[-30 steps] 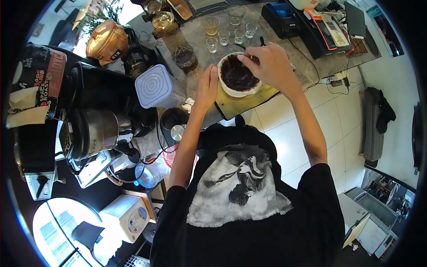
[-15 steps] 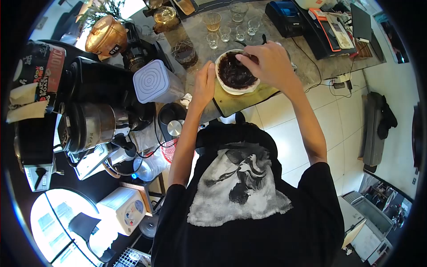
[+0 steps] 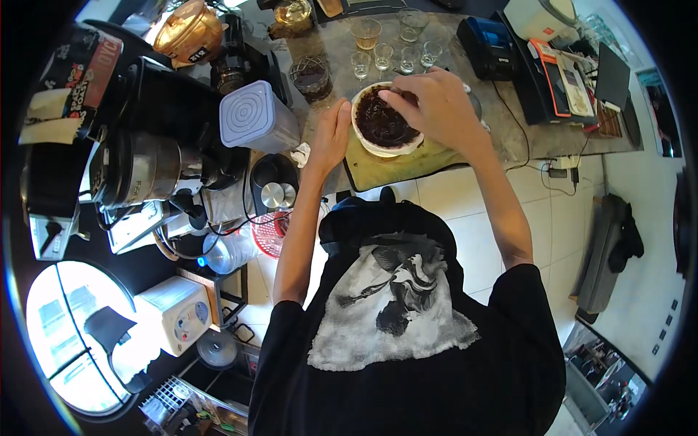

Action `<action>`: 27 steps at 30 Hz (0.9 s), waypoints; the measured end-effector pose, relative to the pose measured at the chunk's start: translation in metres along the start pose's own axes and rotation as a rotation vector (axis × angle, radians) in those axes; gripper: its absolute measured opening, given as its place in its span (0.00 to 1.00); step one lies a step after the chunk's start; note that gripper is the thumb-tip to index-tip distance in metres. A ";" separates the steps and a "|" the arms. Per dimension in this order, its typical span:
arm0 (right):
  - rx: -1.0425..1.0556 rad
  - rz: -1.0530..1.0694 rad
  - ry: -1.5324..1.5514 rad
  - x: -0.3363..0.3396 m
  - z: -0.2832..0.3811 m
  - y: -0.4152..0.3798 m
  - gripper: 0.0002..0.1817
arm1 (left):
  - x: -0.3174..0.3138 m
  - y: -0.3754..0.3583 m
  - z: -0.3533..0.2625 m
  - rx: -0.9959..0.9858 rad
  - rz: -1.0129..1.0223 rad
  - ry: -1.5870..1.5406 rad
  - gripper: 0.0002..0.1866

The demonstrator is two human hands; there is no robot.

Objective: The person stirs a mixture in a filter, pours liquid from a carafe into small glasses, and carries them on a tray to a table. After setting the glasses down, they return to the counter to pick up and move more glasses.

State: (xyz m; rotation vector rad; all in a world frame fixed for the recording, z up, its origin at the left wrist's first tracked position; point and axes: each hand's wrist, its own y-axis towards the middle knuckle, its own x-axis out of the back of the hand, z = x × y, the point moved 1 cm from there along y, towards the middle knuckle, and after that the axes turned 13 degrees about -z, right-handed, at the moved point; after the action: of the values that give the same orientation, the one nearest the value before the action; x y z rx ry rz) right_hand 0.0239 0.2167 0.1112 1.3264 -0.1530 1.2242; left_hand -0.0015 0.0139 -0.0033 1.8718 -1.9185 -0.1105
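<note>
A round white bowl (image 3: 388, 150) with wet, dark brown contents (image 3: 385, 120) sits on a yellow-green mat (image 3: 378, 172). At the bowl's left side, my left hand (image 3: 332, 134) stays upright, its fingers stretched out together close against the rim. My right hand (image 3: 443, 109) reaches over the right part of the bowl, thumb and fingers closed in a pinch above the dark contents. What this pinch holds I cannot tell, since the hand covers it.
Several small glasses (image 3: 383, 57) stand behind the bowl. Left of my left arm are a lidded plastic container (image 3: 254, 116), a dark-filled glass (image 3: 310, 78) and a coffee grinder (image 3: 142, 174). A card machine (image 3: 488, 49) and cables occupy the right.
The view has shifted a little, so the surroundings sit differently. My right hand now rests slightly lower and farther right over the bowl; my left hand keeps its place beside it.
</note>
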 end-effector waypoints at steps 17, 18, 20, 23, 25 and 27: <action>0.085 0.036 0.129 -0.008 -0.017 0.004 0.15 | -0.007 -0.017 -0.007 0.033 -0.160 0.012 0.18; 0.089 0.039 0.132 -0.004 -0.020 0.004 0.15 | -0.008 -0.018 -0.006 0.035 -0.165 0.013 0.18; 0.073 0.092 0.034 0.002 -0.023 0.003 0.14 | -0.008 -0.018 -0.006 0.051 -0.168 0.022 0.18; 0.057 0.122 0.127 0.012 -0.015 -0.004 0.14 | -0.009 -0.019 -0.007 0.036 -0.205 0.033 0.19; 0.094 0.103 0.159 0.010 -0.009 -0.010 0.14 | -0.009 -0.019 -0.006 0.036 -0.202 0.030 0.19; 0.128 0.079 0.185 0.004 -0.005 -0.012 0.14 | -0.009 -0.019 -0.004 0.031 -0.193 0.024 0.19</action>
State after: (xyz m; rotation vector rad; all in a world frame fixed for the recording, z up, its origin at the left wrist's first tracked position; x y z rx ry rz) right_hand 0.0316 0.2258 0.1052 1.3195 0.0054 1.4361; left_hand 0.0170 0.0227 -0.0088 2.0669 -1.7293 -0.1184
